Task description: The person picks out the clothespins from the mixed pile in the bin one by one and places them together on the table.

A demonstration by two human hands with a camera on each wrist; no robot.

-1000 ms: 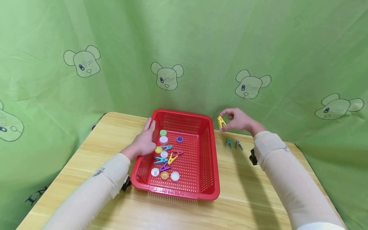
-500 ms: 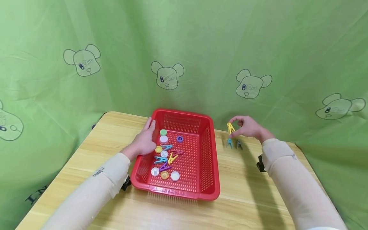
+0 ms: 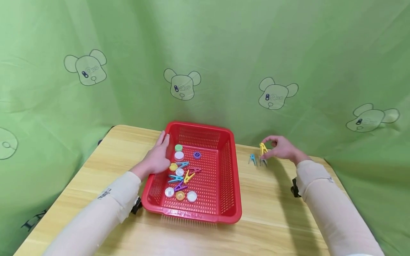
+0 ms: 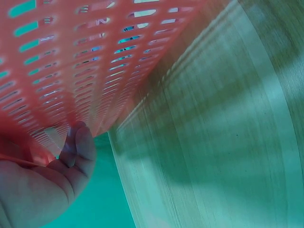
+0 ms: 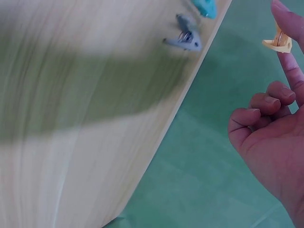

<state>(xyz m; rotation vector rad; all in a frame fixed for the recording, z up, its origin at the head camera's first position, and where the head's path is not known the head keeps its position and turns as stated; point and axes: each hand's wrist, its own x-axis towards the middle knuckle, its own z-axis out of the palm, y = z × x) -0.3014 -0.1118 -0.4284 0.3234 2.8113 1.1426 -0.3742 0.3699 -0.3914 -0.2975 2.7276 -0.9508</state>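
Observation:
A red plastic basket (image 3: 233,170) stands on the wooden table. My left hand (image 3: 156,158) grips its left rim; the left wrist view shows the fingers (image 4: 84,147) along the slotted outer wall. Off the basket's right side, my right hand (image 3: 282,148) pinches a yellow clothespin (image 3: 263,148) between thumb and index finger, its other fingers curled in the right wrist view. The clothespin is above the table by the back edge. Below it stands a grey clothespin (image 5: 186,39), partly covered in the head view, and a blue clothespin (image 3: 252,159) stands just left of that.
Inside the basket, mostly on its left, lie several bottle caps, among them a white one (image 3: 192,196) and a purple one (image 3: 196,155), and several clothespins, including a purple one (image 3: 180,186). A green cloth (image 3: 224,96) hangs right behind the table (image 3: 269,220).
My right hand has moved right and a little down with the yellow clothespin, from beside the basket to over the grey clothespin. The left hand keeps its hold on the basket. The head view has shifted slightly.

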